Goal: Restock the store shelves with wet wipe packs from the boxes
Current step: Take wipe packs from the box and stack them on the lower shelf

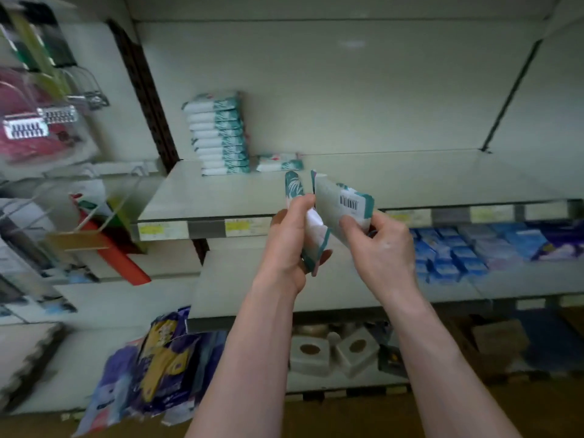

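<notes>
The pack in hand would sit best laid flat on the lone wet wipe pack [278, 162], edges squared to the tall stack [219, 134] just beside it on the shelf [410, 178]. Both forearms reached up and forward, hands close together before the shelf's front edge. The left hand [289, 235] gripped an upright pack [317, 240]; the right hand [379, 245] pinched a barcoded pack [343, 200], tilted, just beside the first.
</notes>
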The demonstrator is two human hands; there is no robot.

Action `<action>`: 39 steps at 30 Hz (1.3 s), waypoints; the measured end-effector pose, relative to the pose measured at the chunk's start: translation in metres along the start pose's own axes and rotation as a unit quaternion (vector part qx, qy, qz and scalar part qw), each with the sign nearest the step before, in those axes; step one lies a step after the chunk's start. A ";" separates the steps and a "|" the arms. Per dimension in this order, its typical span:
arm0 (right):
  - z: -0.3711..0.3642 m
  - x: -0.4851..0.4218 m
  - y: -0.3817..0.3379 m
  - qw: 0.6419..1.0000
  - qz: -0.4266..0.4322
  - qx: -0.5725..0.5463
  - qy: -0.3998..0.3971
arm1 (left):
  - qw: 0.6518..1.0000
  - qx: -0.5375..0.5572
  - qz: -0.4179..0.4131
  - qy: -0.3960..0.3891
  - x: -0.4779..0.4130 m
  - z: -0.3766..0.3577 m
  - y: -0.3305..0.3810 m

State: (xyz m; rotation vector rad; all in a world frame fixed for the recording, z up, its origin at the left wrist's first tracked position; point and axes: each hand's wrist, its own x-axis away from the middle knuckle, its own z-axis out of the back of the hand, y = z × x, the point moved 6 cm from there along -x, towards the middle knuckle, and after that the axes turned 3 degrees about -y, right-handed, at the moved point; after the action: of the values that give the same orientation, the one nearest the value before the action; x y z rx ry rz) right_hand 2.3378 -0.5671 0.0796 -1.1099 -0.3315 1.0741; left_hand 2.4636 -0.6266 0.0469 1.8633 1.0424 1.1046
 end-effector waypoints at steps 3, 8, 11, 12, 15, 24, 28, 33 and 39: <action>-0.025 -0.028 -0.004 1.000 0.009 -0.011 -0.028 | 0.999 0.004 -0.022 0.029 -0.027 0.009 0.019; -0.053 -0.088 -0.011 0.998 0.027 -0.002 -0.061 | 0.999 0.006 -0.044 0.027 -0.072 0.003 0.045; -0.062 -0.117 -0.012 0.996 0.049 -0.022 -0.071 | 0.997 0.009 -0.070 0.010 -0.097 -0.002 0.059; -0.065 -0.125 -0.012 0.995 0.059 -0.023 -0.074 | 0.997 0.009 -0.077 0.013 -0.105 -0.004 0.061; -0.072 -0.148 -0.011 0.994 0.080 -0.003 -0.077 | 0.998 0.012 -0.054 0.009 -0.129 -0.006 0.065; -0.094 -0.195 -0.016 0.987 0.122 0.002 -0.106 | 0.998 0.045 0.001 -0.053 -0.171 -0.015 0.079; -0.112 -0.209 -0.017 0.975 0.098 -0.036 -0.198 | 0.994 0.061 -0.007 -0.091 -0.188 -0.013 0.090; -0.130 -0.236 -0.016 0.949 -0.001 -0.174 -0.263 | 0.986 0.107 -0.013 -0.130 -0.208 0.003 0.099; -0.159 -0.250 0.007 0.930 -0.141 -0.119 -0.318 | 0.987 0.126 -0.010 -0.101 -0.226 0.016 0.105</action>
State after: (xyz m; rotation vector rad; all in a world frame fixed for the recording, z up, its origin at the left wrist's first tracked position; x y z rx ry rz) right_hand 2.3217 -0.8628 0.0690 -0.8600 -1.1276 1.1307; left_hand 2.4382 -0.8744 0.0577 2.1085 1.1200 0.7791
